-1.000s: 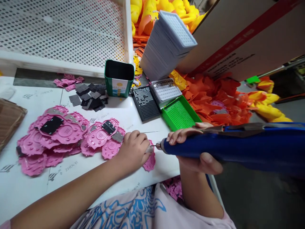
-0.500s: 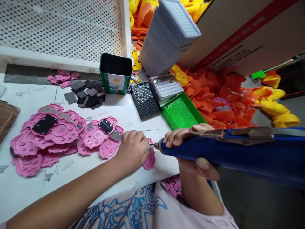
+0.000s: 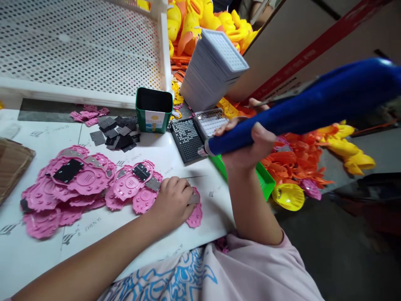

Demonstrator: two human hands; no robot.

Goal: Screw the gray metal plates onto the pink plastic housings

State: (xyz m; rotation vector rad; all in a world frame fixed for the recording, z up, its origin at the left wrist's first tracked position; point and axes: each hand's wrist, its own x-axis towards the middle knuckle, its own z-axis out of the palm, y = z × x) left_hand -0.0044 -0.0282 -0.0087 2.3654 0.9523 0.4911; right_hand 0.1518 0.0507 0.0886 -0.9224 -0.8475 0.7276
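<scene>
My right hand is wrapped round a blue electric screwdriver, raised and tilted. Its tip is just over the near right edge of a black perforated tray that holds small screws. With curled fingers, my left hand holds down a pink plastic piece on the table. A small grey plate lies on that piece, partly under my fingers. To the left, more pink pieces with black or grey plates are heaped.
Behind the heap are loose dark plates and a green tin. A white crate stands at the back left, with a tall stack of white trays beside it. A green tray and orange parts are to the right.
My right hand has lifted the screwdriver off the pink piece and swung it up and back towards the black tray. My left hand stays on the piece.
</scene>
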